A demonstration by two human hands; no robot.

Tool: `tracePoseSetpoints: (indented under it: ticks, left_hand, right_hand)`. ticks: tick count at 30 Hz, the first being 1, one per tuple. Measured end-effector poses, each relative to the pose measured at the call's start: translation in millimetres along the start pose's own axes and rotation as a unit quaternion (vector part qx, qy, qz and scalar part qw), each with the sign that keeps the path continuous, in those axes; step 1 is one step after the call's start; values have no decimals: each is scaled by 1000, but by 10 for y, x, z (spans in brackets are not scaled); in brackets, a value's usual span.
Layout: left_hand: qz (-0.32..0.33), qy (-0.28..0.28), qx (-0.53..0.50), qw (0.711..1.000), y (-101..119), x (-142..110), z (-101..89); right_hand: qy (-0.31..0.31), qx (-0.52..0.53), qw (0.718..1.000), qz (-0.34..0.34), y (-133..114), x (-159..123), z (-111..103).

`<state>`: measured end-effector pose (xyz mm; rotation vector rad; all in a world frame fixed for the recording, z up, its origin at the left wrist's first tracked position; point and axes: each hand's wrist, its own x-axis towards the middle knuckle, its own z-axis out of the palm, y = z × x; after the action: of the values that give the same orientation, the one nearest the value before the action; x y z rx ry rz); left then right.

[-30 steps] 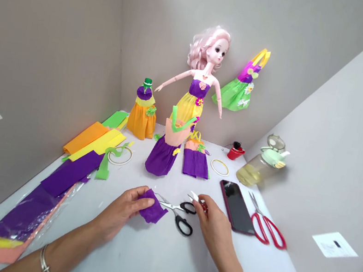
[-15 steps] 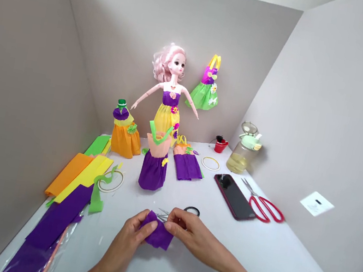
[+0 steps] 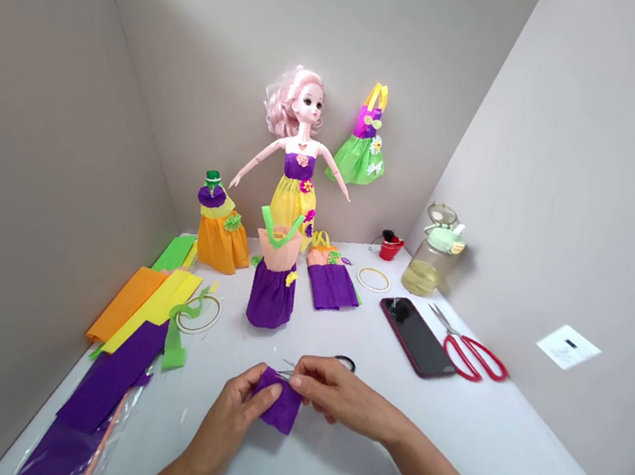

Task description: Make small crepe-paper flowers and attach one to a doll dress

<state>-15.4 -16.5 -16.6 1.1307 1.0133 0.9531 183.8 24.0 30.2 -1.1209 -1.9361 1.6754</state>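
Observation:
My left hand (image 3: 232, 419) and my right hand (image 3: 333, 390) pinch a small piece of purple crepe paper (image 3: 282, 402) between them, low over the white table (image 3: 326, 468). Small black-handled scissors (image 3: 345, 362) lie just behind the paper, mostly hidden by my right hand, with only the blade tips and part of a handle showing. Beyond my hands stands a paper skirt in purple and peach (image 3: 273, 283). A pink-haired doll (image 3: 297, 177) in a purple and yellow paper dress stands behind it.
Folded crepe paper sheets in orange (image 3: 124, 304), yellow (image 3: 154, 311) and purple (image 3: 107, 385) lie along the left wall. A black phone (image 3: 416, 337), red-handled scissors (image 3: 472, 355), a glass bottle (image 3: 432, 266) and a red cup (image 3: 390, 248) stand at the right.
My right hand has moved left from beside the scissors and now pinches the purple paper with my left hand. The view has swung from tilted to level and shows more of the walls.

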Motion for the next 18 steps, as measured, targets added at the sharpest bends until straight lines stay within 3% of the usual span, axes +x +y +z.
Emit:
tracePoseSetpoints:
  ticks: [10,18]
  left_hand:
    - [8,-5,36,999,-11,-14,24]
    - [-2,-20,45,999,22,-8,54]
  right_hand:
    - [4,54,998,-23,10,31,96]
    - [49,66,996,-23,14,63,202]
